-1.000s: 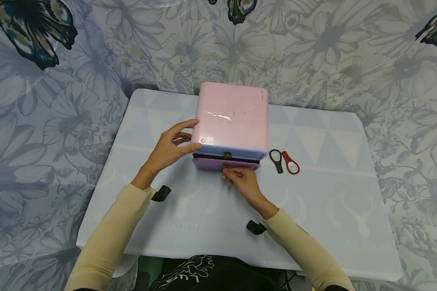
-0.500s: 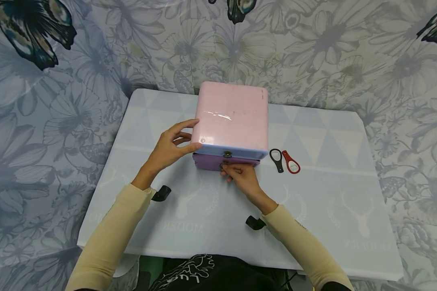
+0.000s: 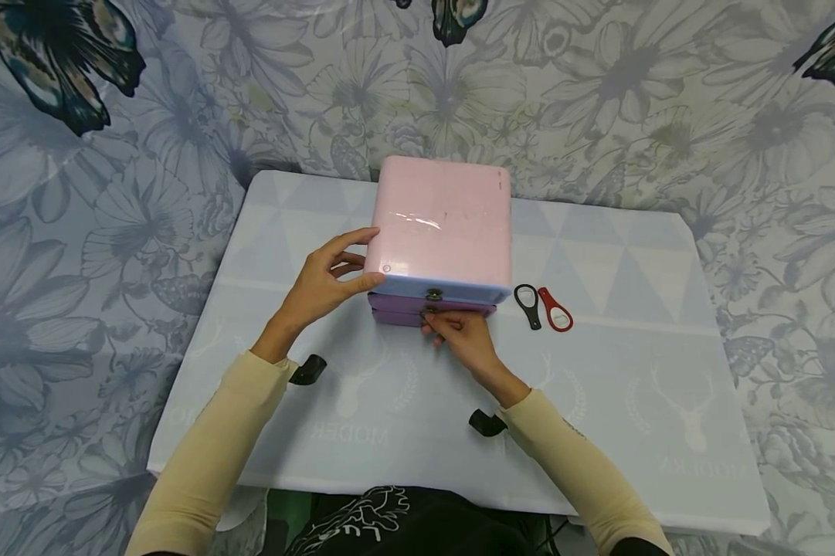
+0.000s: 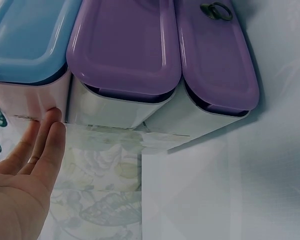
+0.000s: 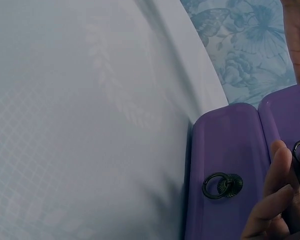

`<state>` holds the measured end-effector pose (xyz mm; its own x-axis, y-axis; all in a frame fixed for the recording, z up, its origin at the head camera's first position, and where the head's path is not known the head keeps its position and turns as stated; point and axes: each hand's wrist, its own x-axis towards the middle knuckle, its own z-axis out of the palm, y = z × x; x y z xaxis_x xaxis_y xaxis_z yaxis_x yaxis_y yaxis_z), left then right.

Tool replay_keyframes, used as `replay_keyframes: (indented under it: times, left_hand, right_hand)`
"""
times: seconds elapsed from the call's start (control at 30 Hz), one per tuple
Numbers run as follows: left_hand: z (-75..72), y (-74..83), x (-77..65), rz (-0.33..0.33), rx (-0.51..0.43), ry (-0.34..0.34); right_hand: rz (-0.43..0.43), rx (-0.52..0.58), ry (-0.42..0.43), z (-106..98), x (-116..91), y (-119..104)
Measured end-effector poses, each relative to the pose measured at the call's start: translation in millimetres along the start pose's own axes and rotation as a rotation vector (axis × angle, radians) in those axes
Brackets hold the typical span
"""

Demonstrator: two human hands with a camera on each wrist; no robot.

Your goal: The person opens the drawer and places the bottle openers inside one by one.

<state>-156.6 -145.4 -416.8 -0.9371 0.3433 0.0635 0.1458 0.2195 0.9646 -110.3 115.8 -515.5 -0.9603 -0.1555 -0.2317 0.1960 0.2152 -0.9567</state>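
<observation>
A pink drawer box (image 3: 441, 224) stands on the table, with a blue drawer (image 4: 30, 40) on top and two purple drawers below it. The left hand (image 3: 320, 282) rests its straight fingers against the box's left side, thumb by the front corner. At the front, the right hand (image 3: 467, 344) pinches the ring pull (image 5: 296, 147) of the middle purple drawer (image 4: 125, 45). That drawer sits nearly flush with the others, as the left wrist view shows. The bottom purple drawer (image 5: 225, 135) has its own dark metal ring pull (image 5: 231, 185), hanging free.
Right of the box lie two small looped tools, one black (image 3: 531, 315) and one red (image 3: 551, 301). Their kind is unclear. A pale patterned cloth covers the table (image 3: 633, 371), whose back edge meets a floral backdrop (image 3: 598, 93).
The middle purple drawer has slid back into the box; the dark gap above it is gone and the bottom drawer shows beneath. The right hand moved slightly forward with it. The left hand stayed put.
</observation>
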Motion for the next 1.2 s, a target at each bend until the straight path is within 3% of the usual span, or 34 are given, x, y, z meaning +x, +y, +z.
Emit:
replay_keyframes:
  times: [0.17,0.3,0.4,0.83,0.97,1.2]
  left_hand:
    - [0.3,13.6,-3.4,0.006,0.004,-0.002]
    - [0.2,11.2,-3.0,0.017,0.012,-0.003]
    - [-0.1,10.0,-2.9,0.014,0.007,-0.003]
    - [-2.8,9.0,-4.2,-0.011,0.006,-0.008]
    - [-2.3,6.2,-4.4,-0.008,0.015,-0.021]
    - [-0.5,3.9,-5.7,0.037,0.046,-0.038]
  right_hand:
    - [0.006,0.01,-0.01,-2,1,1]
    - [-0.006,0.008,-0.021,-2,-5,-15]
    - [-0.024,-0.007,-0.017,-1,-7,-14]
    - [-0.006,-0.122,0.009,4,-11,29]
    - [0.009,-0.188,0.042,4,-12,35]
    - [-0.049,-0.284,0.098,0,-10,37]
